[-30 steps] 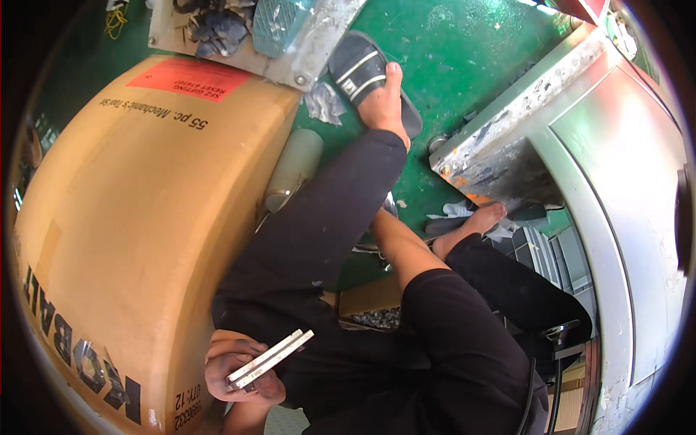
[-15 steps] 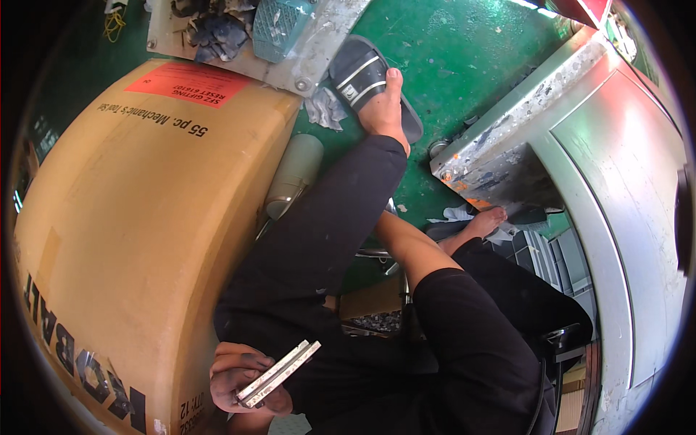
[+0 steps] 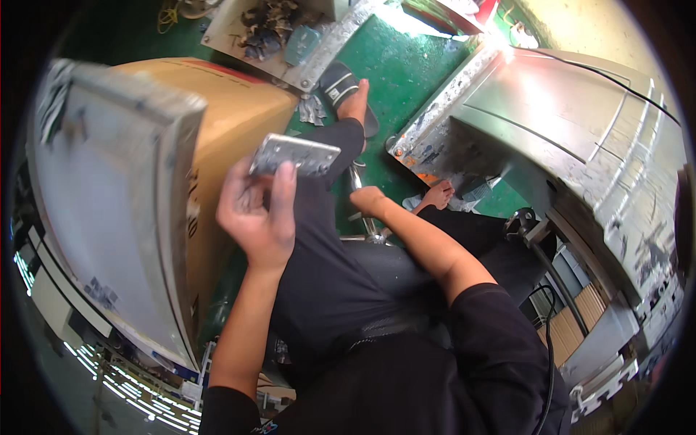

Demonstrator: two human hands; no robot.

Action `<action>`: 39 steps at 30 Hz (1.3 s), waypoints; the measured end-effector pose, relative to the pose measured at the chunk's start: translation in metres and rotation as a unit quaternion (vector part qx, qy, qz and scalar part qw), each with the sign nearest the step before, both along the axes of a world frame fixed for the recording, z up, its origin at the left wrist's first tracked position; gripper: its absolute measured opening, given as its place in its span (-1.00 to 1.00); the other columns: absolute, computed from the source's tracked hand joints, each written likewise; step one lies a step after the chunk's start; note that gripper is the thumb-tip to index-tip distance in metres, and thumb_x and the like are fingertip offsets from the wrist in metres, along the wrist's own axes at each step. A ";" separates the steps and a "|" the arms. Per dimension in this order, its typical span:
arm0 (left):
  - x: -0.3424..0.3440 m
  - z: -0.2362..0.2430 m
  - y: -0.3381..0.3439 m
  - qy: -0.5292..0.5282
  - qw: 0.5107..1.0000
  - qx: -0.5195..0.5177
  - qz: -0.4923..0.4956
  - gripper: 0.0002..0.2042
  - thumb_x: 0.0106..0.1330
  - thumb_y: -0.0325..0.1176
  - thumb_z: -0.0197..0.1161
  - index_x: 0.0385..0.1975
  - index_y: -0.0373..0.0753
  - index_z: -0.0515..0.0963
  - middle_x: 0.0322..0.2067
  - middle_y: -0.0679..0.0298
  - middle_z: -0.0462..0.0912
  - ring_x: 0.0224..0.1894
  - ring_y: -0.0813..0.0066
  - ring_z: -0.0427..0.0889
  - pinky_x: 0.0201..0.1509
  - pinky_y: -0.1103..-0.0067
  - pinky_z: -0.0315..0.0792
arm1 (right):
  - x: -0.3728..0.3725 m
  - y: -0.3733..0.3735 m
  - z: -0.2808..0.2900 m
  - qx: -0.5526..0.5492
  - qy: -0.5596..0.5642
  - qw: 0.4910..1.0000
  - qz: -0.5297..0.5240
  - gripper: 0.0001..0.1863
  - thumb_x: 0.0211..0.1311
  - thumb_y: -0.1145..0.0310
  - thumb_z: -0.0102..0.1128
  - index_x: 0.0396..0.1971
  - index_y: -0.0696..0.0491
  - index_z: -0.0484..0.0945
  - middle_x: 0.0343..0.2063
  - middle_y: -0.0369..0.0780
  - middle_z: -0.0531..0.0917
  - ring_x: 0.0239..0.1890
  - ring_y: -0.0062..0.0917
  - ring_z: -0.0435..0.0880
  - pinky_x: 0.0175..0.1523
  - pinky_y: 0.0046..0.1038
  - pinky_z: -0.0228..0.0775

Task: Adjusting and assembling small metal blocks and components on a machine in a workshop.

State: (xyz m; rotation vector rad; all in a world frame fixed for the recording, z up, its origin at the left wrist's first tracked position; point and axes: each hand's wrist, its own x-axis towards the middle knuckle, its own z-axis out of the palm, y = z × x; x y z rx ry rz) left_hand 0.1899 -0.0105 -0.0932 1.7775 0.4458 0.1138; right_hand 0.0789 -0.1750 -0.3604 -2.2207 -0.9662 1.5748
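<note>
My left hand [image 3: 257, 206] is raised over my left thigh, closed on a small rectangular metal plate [image 3: 308, 154]. Its grey, speckled face has small holes, and my thumb lies against the near edge. Between my legs, my right hand [image 3: 368, 201] reaches down beside a chrome tube [image 3: 355, 176]. Its fingers look curled, but what they grip, if anything, is hidden. Under me is part of a black seat [image 3: 377, 268].
A cardboard box [image 3: 246, 123] stands left, behind a metal-framed panel [image 3: 116, 196]. An open metal bin [image 3: 250, 54] holds dirty rags ahead. To the right stands a large metal cabinet [image 3: 536, 119]. My sandaled foot [image 3: 353, 105] rests on the green floor [image 3: 406, 65].
My view has shifted, bringing the framed panel in at left. My left hand has risen and moved forward, turning the plate from edge-on to face-up. My right hand now shows beyond the leg.
</note>
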 end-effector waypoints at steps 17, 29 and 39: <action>-0.110 0.114 -0.020 0.048 0.852 -0.521 -0.007 -0.87 0.31 -0.25 0.21 -0.25 -0.10 0.52 -0.31 0.44 0.58 -0.26 0.68 0.53 -0.32 0.64 0.39 | -0.002 -0.093 0.348 0.270 -0.236 0.700 -0.618 -0.86 0.11 0.42 0.28 -0.37 0.17 0.59 -0.48 -0.28 0.62 -0.45 -0.68 0.57 -0.29 -0.59 0.40; -0.161 0.171 -0.049 -0.053 0.875 -0.427 -0.220 -0.68 0.29 -0.46 0.19 0.01 -0.20 0.33 -0.19 0.21 0.58 -0.18 0.53 0.60 -0.13 0.60 0.50 | -0.088 -0.115 0.418 0.430 -0.270 0.542 -0.670 -0.89 0.21 0.45 0.24 -0.34 0.17 0.53 -0.45 -0.35 0.60 -0.37 -0.74 0.53 -0.24 -0.64 0.37; -0.176 0.166 -0.059 0.164 0.629 -0.705 -0.285 -0.70 0.35 -0.22 0.15 0.03 -0.12 0.44 -0.19 0.39 0.60 -0.08 0.51 0.56 -0.17 0.57 0.41 | -0.119 -0.105 0.437 0.451 -0.259 0.481 -0.706 -0.83 0.19 0.44 0.29 -0.29 0.21 0.56 -0.43 -0.29 0.64 -0.39 -0.69 0.60 -0.27 -0.64 0.43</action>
